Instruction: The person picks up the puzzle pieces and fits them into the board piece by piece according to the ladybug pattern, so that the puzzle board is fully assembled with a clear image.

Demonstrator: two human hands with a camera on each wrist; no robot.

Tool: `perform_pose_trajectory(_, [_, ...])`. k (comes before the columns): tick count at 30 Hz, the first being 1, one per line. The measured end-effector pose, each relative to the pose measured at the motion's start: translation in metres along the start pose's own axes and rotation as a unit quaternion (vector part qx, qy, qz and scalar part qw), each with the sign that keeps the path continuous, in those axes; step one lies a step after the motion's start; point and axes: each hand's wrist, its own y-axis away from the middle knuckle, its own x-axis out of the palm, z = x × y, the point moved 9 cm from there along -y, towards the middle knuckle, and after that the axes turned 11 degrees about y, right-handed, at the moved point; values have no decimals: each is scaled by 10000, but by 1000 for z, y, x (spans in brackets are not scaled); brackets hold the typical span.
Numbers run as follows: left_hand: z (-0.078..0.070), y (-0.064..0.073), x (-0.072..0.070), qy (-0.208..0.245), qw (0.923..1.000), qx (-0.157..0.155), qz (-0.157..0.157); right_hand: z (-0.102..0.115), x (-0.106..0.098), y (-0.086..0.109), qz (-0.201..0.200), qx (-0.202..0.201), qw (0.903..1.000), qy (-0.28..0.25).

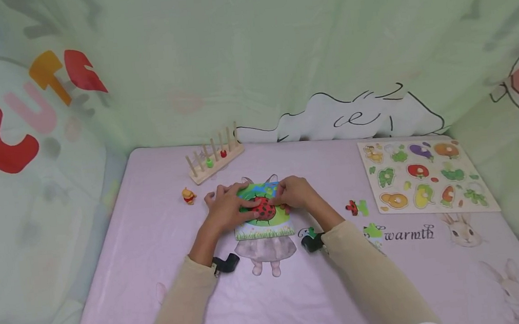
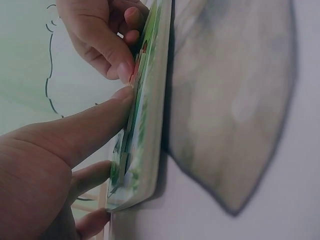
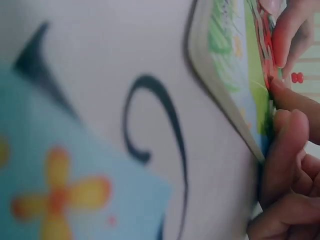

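A ladybug jigsaw puzzle (image 1: pixel 265 229) in a shallow board lies flat on the table, with grass along its near edge. My left hand (image 1: pixel 227 209) is at its left side, the straight thumb pressing on the ladybug and the other fingertips at the board's edge. From the right, my right hand (image 1: pixel 295 192) has its thumb and forefinger together on a red puzzle piece (image 2: pixel 132 78) beside the ladybug's body. Both hands nearly meet there, and the right fingers partly hide the board's right side.
Loose puzzle pieces (image 1: pixel 362 208) lie right of the board, some partly behind the right sleeve. A wooden peg rack (image 1: pixel 218 168) with red and green beads stands behind, near a small bear figure (image 1: pixel 188 196). A vegetable peg board (image 1: pixel 439 202) lies at the right.
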Motion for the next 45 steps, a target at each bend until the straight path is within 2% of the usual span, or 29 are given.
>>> perform_pose_trajectory(8, [0,1,-2,48,9999,14,-98,-2,-8,13,197,-657,9973,-268])
perform_pose_trajectory(15, [-1,1,-2,79,9999,-7,-100,-23,-31,25,-37,-618,9981,10])
perform_pose_trajectory(24, [-1,1,-2,110,9999,-29,-98,-49,-61,52,-323,-670,9954,606])
perform_pose_trajectory(30, [1,0,0,147,9998,-57,-94,-77,-69,67,-331,-531,9940,893])
perform_pose_trajectory(35, [-1,0,0,79,9999,-19,-98,-100,-71,75,-306,-381,9949,885])
perform_pose_trajectory(45, [-6,2,-1,-49,9999,87,-98,-132,-78,90,-566,13,9928,1053])
